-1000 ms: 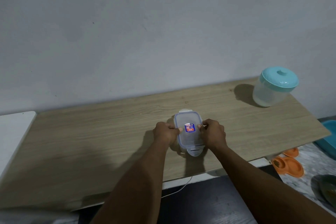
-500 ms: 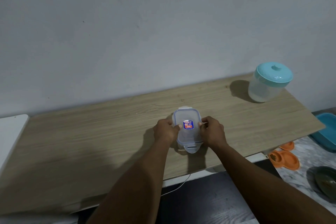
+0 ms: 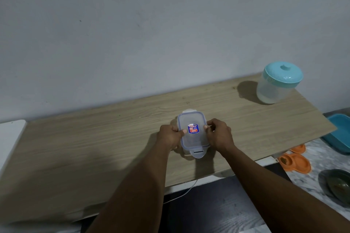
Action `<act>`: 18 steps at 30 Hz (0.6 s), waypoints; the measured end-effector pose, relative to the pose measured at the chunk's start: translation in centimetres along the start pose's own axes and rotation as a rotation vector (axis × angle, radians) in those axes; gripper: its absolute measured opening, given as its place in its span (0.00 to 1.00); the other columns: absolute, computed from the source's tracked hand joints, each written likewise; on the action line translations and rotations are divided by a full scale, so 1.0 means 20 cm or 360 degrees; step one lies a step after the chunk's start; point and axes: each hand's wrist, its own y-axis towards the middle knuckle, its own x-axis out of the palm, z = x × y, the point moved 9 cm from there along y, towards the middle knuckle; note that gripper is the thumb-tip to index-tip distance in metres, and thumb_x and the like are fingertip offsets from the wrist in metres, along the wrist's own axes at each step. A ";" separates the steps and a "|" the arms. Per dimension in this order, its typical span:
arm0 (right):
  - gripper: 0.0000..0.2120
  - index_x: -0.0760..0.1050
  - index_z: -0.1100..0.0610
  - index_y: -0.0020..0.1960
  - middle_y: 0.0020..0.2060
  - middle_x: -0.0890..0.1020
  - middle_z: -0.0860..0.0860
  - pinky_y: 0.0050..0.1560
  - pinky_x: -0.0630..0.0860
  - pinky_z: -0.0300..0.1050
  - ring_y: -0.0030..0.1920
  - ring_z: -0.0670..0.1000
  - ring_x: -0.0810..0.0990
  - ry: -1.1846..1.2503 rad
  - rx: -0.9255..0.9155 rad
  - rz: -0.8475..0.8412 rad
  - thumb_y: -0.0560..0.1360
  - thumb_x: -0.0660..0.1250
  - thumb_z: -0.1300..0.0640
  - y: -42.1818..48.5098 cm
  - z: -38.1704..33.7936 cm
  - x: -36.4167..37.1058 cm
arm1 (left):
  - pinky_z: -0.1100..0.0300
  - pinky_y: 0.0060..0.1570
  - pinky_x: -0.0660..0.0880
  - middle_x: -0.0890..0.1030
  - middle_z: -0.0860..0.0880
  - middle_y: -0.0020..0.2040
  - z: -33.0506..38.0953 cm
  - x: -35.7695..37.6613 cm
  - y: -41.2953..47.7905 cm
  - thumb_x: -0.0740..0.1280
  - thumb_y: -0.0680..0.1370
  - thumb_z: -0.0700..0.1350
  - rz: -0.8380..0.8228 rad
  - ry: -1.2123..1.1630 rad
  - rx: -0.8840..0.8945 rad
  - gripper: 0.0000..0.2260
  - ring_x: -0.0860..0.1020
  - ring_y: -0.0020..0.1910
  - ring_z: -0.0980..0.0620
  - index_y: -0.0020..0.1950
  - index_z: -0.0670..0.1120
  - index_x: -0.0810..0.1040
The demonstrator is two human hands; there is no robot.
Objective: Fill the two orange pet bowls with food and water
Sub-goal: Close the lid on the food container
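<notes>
Hands, left hand (image 3: 171, 135) and right hand (image 3: 219, 134), grip a clear lidded container (image 3: 193, 134) (blue-rimmed, red-blue sticker) on the bench (image 3: 94, 147).

Home room, pet-feeding corner.
Plain painted wall (image 3: 151, 34) behind a wood-grain surface (image 3: 94, 147); lidded teal-top plastic tub (image 3: 278, 83) on it. On the marble-look floor (image 3: 322, 153): orange pet bowls (image 3: 295, 161), a dark bowl (image 3: 337, 185), a teal tray (image 3: 339, 134). White cable (image 3: 181, 194) hangs under the surface edge. Domestic, not a workplace.
</notes>
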 end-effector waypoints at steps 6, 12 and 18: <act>0.09 0.81 0.56 0.56 0.49 0.85 0.55 0.51 0.79 0.50 0.51 0.56 0.82 -0.0004 -0.0004 -0.0040 0.79 0.66 0.55 0.01 0.00 0.00 | 0.52 0.41 0.77 0.81 0.42 0.37 0.01 -0.01 0.02 0.76 0.73 0.50 -0.0005 0.0174 0.0043 0.12 0.76 0.35 0.49 0.42 0.41 0.81; 0.13 0.83 0.50 0.58 0.51 0.86 0.52 0.58 0.77 0.52 0.56 0.58 0.82 -0.0112 -0.0215 -0.0159 0.77 0.64 0.58 0.04 -0.13 0.05 | 0.53 0.64 0.72 0.65 0.43 0.74 0.09 -0.06 0.05 0.83 0.62 0.52 -0.0099 0.0629 0.0219 0.52 0.69 0.71 0.43 0.78 0.46 0.58; 0.12 0.80 0.54 0.59 0.47 0.84 0.52 0.54 0.76 0.47 0.53 0.57 0.82 0.0036 -0.0156 -0.0031 0.76 0.69 0.59 0.05 -0.16 0.06 | 0.51 0.58 0.74 0.78 0.47 0.63 0.10 -0.10 0.01 0.79 0.63 0.58 -0.0055 0.0818 0.0476 0.35 0.77 0.60 0.45 0.66 0.48 0.73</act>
